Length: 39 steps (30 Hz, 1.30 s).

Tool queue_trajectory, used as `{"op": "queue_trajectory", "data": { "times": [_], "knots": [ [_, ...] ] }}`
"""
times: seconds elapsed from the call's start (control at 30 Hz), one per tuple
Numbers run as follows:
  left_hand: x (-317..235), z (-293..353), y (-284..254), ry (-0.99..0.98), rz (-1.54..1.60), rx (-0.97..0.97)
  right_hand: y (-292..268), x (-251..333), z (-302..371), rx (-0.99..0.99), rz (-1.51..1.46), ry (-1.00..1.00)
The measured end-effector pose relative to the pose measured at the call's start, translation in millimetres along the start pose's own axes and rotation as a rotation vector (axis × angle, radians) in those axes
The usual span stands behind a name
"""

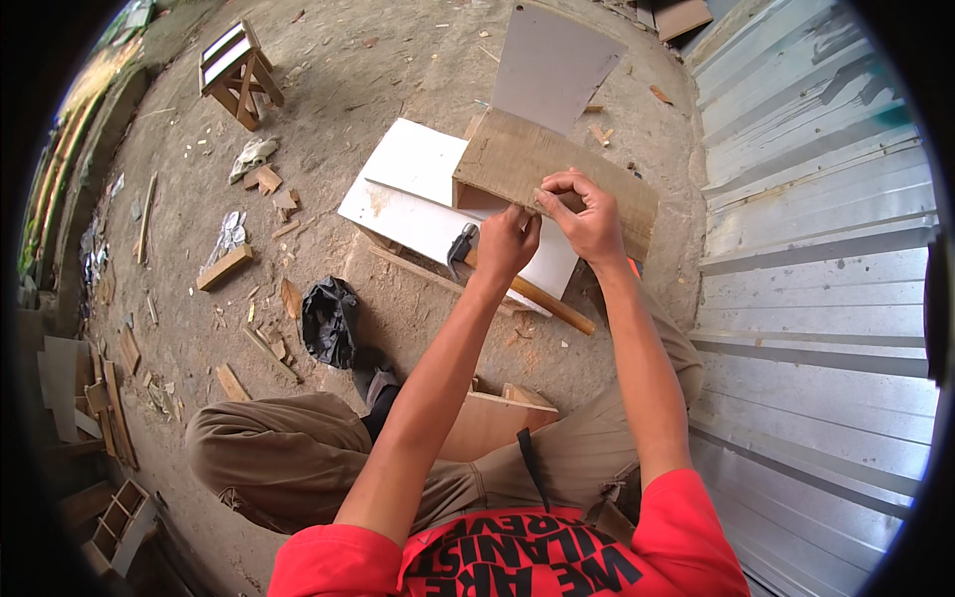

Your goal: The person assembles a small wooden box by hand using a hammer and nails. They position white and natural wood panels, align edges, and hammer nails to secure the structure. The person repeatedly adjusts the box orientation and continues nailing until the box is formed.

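Left hand (509,241) curled in, right hand (587,215) half-closed, both at the board's (517,154) edge; cannot tell what they grip. Hammer (545,298) under left hand, across white panel (423,227).

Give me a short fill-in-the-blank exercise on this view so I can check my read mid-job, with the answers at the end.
1. The left hand and the right hand are together at the edge of a board coloured ____.
2. The wooden-handled tool just below the left hand in the picture is a ____.
3. The crumpled plastic bag on the ground is coloured ____.
4. The wall at the picture's right is made of ribbed ____.

Missing words: brown; hammer; black; metal.
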<state>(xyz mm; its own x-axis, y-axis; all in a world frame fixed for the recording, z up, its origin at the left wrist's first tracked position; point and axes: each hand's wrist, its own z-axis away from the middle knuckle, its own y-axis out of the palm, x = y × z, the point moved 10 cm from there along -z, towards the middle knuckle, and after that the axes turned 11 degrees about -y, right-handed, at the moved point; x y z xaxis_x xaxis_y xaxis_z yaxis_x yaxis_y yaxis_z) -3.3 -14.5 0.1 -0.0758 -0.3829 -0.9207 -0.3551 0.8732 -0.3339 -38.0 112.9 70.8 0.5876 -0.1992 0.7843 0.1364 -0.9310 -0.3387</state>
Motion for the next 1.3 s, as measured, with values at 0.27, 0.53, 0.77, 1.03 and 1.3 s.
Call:
{"op": "queue_trajectory", "data": {
  "times": [0.27,0.53,0.77,1.03,1.3],
  "knots": [
    [-5,0,-1,0.029,-0.024,-0.009,0,-1,0,0.007,0.001,0.013],
    [3,-2,2,0.007,0.020,-0.008,-2,6,-3,-0.009,0.044,-0.038],
    [-3,-3,-2,0.014,-0.023,0.009,0,14,-4,-0.012,0.109,-0.106],
    [3,32,-66,-0.064,0.051,-0.218,-2,12,-3,-0.039,0.085,-0.137],
    [-76,1,-53,0.327,-0.074,-0.118,-1,17,-5,-0.021,0.156,-0.191]
  ]
}}
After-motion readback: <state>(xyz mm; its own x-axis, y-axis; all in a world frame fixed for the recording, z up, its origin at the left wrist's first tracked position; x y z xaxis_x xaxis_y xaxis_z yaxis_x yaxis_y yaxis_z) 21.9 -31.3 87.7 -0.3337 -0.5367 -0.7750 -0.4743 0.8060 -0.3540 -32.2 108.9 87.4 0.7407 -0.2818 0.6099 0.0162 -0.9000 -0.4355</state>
